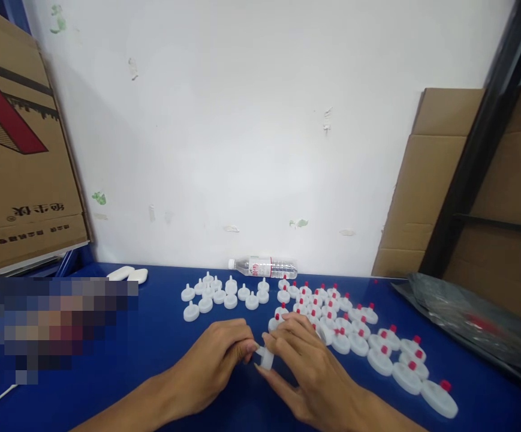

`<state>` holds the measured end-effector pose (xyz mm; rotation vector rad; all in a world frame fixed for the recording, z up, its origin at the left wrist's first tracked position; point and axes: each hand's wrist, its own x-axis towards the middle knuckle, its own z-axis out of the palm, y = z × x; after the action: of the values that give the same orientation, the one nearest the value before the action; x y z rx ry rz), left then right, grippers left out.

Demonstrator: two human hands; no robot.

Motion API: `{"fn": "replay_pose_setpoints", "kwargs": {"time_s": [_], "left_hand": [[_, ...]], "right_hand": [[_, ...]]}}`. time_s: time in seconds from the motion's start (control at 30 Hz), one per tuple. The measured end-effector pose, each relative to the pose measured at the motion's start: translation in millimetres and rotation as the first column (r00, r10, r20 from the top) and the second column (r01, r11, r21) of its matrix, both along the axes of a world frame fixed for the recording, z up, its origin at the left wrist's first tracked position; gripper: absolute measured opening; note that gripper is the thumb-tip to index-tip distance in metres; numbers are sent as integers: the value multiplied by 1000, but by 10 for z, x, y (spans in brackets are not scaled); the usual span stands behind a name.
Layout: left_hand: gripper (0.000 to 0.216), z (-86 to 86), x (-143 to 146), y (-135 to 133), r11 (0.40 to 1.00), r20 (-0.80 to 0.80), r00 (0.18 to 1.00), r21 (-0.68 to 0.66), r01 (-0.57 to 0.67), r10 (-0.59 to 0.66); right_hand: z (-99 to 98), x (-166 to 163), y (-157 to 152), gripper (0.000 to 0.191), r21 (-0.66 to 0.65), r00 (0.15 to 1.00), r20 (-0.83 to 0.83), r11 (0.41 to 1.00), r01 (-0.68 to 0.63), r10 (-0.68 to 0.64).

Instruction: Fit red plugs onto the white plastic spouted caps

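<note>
Between my hands, near the front middle of the table, is a white spouted bottle cap (267,359) tipped on its side. My right hand (307,366) grips the cap's round base between thumb and fingers. The fingers of my left hand (213,366) are pinched at its narrow spout; whether they hold a small tip there is hidden. Right of my hands stand several white caps with red tips (406,378), spouts up, some partly covered by my right hand. Beyond my left hand is a group of white caps without red tips (219,296).
A clear bottle (262,266) lies along the wall at the back of the blue table (152,336). Two white objects (123,273) lie at the back left, near a blurred patch. Dark plastic bags (467,324) are at the right. Cardboard (21,132) stands on the left.
</note>
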<state>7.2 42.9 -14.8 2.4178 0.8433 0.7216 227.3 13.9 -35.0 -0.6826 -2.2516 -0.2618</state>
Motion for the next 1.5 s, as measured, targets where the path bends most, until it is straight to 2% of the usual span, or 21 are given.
{"fn": "replay_pose_setpoints", "kwargs": {"time_s": [0.17, 0.33, 0.43, 0.57, 0.7, 0.8, 1.03, 1.17, 1.5], "left_hand": [[36, 63, 14, -26, 992, -86, 994, 114, -57, 67], [22, 129, -16, -32, 959, -210, 965, 263, -101, 159], [11, 98, -32, -42, 963, -250, 955, 251, -97, 161], [27, -30, 30, -79, 972, -265, 961, 234, -10, 73], [13, -162, 120, -100, 959, -282, 959, 275, 66, 15], [12, -175, 123, -102, 955, -288, 957, 288, 75, 11], [10, -33, 47, -63, 969, -130, 986, 238, -70, 103], [7, -43, 21, 5, 969, -58, 980, 168, -180, 192], [13, -83, 41, 54, 965, -40, 974, 153, -214, 223]], "right_hand": [[29, -47, 22, 19, -70, 998, -23, 996, 49, -51], [65, -92, 40, 22, -166, 986, 1, 972, 164, -166], [76, -49, 64, 24, -191, 976, -16, 959, 210, -217], [78, 11, 97, 23, -198, 970, -34, 953, 228, -239], [79, 3, 95, 21, -201, 969, -33, 951, 235, -246], [83, -16, 81, 17, -214, 973, -14, 951, 222, -231], [47, -20, 98, 13, -199, 979, 3, 959, 202, -205], [47, -27, 81, 7, -167, 980, -11, 967, 193, -198], [54, -23, 83, 18, -224, 974, 63, 948, 225, -216]]}}
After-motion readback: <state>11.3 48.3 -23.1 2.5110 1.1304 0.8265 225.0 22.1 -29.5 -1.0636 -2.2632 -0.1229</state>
